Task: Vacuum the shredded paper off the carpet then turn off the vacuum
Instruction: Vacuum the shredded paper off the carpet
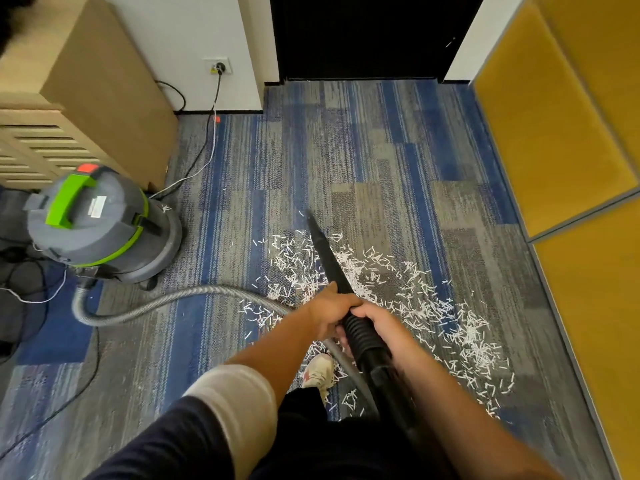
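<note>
Both left hand [328, 312], right hand [377, 320] grip nozzle [327, 255]

Striped blue-grey carpet [363, 161] carries everything. Grey-green vacuum canister [100, 226] stands on it. Wooden cabinet [104, 98] just behind canister. White power cord [204, 147] trails over carpet from canister toward wall. Ribbed grey hose [156, 303] loops from canister's front, runs right. Shredded paper [415, 306] scattered well right of canister, few bits beside its base. White shoe [320, 370] right of canister, among paper

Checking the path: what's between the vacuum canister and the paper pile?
Head view: mostly bare carpet, with the grey hose curving from the vacuum canister toward the paper pile.
</note>
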`<state>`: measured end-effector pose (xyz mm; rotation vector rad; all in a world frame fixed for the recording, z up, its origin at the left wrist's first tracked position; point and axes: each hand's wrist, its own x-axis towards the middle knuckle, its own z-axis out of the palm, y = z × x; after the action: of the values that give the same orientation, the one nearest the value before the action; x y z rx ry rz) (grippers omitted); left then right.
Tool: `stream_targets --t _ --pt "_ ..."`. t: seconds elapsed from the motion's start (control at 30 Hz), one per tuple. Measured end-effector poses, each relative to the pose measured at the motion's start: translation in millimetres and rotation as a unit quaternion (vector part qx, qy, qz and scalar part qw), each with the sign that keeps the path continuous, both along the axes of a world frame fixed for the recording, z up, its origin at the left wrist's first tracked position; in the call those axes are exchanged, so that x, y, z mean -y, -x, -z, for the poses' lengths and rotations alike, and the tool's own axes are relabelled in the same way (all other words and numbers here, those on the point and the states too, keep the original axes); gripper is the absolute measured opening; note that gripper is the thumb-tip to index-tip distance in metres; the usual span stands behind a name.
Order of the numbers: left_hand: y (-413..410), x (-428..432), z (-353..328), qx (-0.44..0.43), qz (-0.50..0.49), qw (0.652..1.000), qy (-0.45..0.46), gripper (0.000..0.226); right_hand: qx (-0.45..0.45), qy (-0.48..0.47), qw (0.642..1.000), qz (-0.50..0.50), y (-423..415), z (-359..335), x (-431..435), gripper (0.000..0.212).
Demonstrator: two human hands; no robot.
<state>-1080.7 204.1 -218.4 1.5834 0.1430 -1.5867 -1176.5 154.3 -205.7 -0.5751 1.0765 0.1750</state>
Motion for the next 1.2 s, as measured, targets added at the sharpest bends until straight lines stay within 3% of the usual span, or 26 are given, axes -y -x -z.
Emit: stream_targets --t 0.2,0.33,0.77,1.2 --pt "15 8 -2 0.005 0.042 0.999 0.002 0.081 -0.007 -0.002 0.999 0.037 21 -2 2 0.027" --pt "14 2 -5 0.015 0.057 0.998 -0.008 0.073 -0.007 -0.028 0.999 0.028 20 -7 -1 0.015" --pt "10 14 0 0.003 0.008 1.0 0.014 0.078 0.006 0.027 1.0 0.015 15 -6 11 0.017" --pt "-11 -13 0 0.022 0.003 1.0 -0.015 0.084 0.01 0.005 1.0 -0.016 -7 3 -6 0.018"
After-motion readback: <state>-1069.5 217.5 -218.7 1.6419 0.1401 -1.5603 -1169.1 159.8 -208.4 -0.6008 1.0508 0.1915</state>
